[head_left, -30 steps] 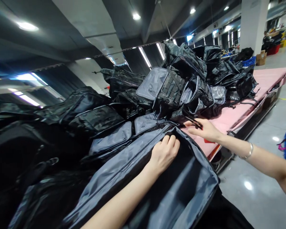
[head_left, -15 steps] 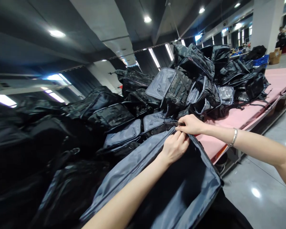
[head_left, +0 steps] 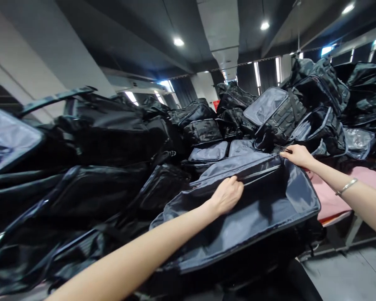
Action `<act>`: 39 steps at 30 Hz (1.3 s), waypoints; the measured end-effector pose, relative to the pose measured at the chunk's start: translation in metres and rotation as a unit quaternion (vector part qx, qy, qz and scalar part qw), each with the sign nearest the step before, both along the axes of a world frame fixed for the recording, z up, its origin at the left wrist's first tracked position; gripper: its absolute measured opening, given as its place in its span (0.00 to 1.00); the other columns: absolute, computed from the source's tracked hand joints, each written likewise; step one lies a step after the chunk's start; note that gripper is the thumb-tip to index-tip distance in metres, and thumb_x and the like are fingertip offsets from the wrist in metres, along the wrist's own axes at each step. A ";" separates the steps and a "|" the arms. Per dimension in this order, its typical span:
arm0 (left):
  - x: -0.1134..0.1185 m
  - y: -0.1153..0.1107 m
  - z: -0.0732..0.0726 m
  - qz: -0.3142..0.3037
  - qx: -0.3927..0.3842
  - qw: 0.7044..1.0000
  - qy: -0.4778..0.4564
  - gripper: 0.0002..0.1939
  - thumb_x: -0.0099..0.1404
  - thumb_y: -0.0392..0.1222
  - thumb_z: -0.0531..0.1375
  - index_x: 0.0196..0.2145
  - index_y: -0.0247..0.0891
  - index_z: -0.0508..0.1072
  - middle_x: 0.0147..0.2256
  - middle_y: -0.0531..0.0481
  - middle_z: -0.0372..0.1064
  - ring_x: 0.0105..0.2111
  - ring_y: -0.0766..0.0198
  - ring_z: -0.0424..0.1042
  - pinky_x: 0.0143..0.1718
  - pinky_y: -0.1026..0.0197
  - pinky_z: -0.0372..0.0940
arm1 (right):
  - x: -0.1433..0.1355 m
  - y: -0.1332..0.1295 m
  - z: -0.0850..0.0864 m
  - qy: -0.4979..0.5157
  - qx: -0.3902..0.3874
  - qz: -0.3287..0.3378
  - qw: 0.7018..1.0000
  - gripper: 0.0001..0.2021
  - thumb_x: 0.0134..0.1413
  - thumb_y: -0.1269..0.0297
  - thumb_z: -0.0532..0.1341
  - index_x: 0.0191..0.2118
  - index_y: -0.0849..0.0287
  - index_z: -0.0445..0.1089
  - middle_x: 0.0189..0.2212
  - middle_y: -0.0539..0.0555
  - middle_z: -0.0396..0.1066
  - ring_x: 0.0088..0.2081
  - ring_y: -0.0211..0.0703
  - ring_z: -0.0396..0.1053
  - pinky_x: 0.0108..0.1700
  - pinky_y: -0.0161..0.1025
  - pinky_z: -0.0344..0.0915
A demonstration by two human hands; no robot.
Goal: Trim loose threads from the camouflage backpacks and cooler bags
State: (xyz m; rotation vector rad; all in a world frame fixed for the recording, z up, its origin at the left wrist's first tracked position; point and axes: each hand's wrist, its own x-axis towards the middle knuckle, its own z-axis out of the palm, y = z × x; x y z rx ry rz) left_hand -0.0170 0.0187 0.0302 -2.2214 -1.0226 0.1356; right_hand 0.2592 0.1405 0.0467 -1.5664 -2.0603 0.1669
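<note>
An open black bag [head_left: 253, 234] with grey lining lies in front of me. My left hand [head_left: 228, 194] is closed in a pinch on a lining edge [head_left: 260, 172], a pale strip running taut toward the bag's far right corner. At that corner my right hand [head_left: 297, 156] is closed around a thin, dark, two-pronged tool [head_left: 281, 148] that looks like thread snips. Its points stick out to the left, just above the bag's rim. Whether the right fingers also grip the rim I cannot tell.
Black and camouflage bags lie heaped on the left [head_left: 109, 133] and at the back right [head_left: 319, 92], several with flaps open. Pink sheeting [head_left: 335, 194] covers the table at the right. Below it is a grey floor [head_left: 347, 271].
My view has swung left. My left hand has moved apart from the right, back along the bag's edge, drawing the strip taut. The bag's opening now faces me more fully.
</note>
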 end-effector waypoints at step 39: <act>-0.127 -0.064 0.026 0.160 0.035 0.878 -0.449 0.18 0.59 0.53 0.50 0.35 0.41 0.74 0.38 0.46 0.73 0.40 0.53 0.70 0.44 0.55 0.61 | -0.076 -0.032 0.053 -0.154 -0.058 0.143 0.976 0.12 0.48 0.57 0.62 0.35 0.60 0.75 0.30 0.52 0.74 0.30 0.39 0.69 0.27 0.30 0.57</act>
